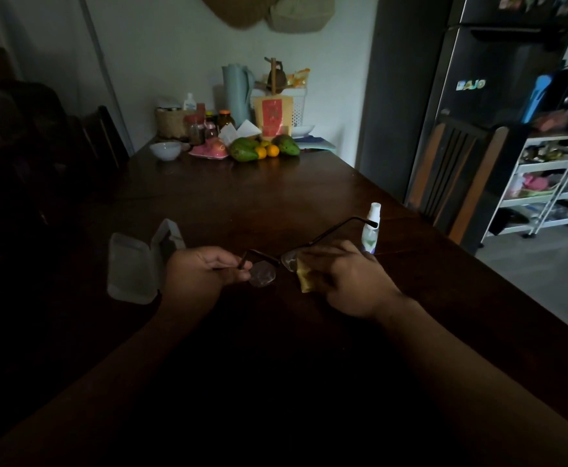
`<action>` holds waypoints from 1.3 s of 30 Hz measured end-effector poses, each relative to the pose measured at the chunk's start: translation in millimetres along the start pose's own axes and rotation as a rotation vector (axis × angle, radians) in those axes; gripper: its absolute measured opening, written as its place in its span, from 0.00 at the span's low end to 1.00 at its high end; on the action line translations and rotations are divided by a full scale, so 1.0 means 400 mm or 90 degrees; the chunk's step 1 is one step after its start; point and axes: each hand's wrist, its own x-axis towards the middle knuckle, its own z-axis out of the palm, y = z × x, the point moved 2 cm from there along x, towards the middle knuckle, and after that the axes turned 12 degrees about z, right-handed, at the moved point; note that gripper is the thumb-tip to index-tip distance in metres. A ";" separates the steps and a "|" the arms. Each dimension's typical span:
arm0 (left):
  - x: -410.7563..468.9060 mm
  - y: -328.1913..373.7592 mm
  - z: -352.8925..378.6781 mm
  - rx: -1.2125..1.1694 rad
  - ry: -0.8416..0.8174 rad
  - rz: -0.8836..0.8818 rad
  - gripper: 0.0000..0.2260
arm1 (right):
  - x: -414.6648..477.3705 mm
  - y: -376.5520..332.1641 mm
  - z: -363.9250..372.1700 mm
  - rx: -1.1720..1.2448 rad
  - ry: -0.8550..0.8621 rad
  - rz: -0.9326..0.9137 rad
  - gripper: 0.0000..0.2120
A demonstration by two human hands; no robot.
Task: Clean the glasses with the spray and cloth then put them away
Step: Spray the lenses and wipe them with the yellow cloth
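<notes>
Thin-framed glasses (pixel 265 273) hang just above the dark wooden table (pixel 276 197). My left hand (pixel 199 272) pinches their left end near the hinge. My right hand (pixel 346 278) presses a yellow cloth (pixel 304 279) against the right lens, fingers wrapped around it. One temple arm sticks out to the upper right, toward a small white spray bottle (pixel 371 231) that stands upright just behind my right hand. A clear glasses case (pixel 141 264) lies open on the table to the left of my left hand.
At the table's far end stand a white bowl (pixel 165 150), jars, a pale blue jug (pixel 237 92), mangoes and oranges (pixel 263 149). A dark fridge (pixel 498 96) and a chair back (pixel 458 173) are on the right, with a white trolley (pixel 545 187) beyond.
</notes>
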 end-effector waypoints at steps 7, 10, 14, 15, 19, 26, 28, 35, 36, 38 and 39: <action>-0.008 -0.004 0.000 -0.019 0.022 0.027 0.14 | 0.002 0.008 0.008 -0.021 0.004 0.006 0.25; -0.005 -0.003 0.001 -0.004 0.005 0.004 0.14 | 0.003 -0.001 0.014 0.016 -0.016 -0.013 0.26; -0.004 0.000 0.003 -0.004 0.005 -0.006 0.10 | -0.001 -0.013 0.013 0.091 -0.034 -0.058 0.25; -0.005 0.001 0.003 -0.006 0.001 -0.003 0.09 | -0.001 -0.011 0.011 0.092 -0.030 -0.058 0.24; -0.002 0.001 0.003 0.003 -0.009 0.007 0.08 | -0.003 0.005 0.003 0.065 0.002 -0.033 0.24; -0.007 -0.007 0.002 -0.014 0.001 0.025 0.11 | -0.004 -0.011 0.017 0.063 -0.026 -0.051 0.25; -0.006 -0.011 0.001 0.003 0.004 0.022 0.14 | -0.005 -0.011 0.013 0.065 -0.028 -0.051 0.26; 0.000 -0.005 0.005 0.003 -0.008 -0.020 0.08 | -0.009 0.002 0.004 -0.042 0.006 -0.009 0.24; 0.000 -0.004 0.004 0.000 -0.010 -0.024 0.08 | -0.010 -0.003 0.004 -0.036 -0.010 -0.017 0.25; -0.002 -0.005 0.002 -0.009 -0.003 -0.027 0.08 | -0.014 -0.009 0.000 0.001 -0.027 -0.033 0.25; -0.004 -0.005 0.002 -0.015 0.005 -0.023 0.08 | -0.015 -0.008 -0.002 0.017 -0.026 -0.034 0.23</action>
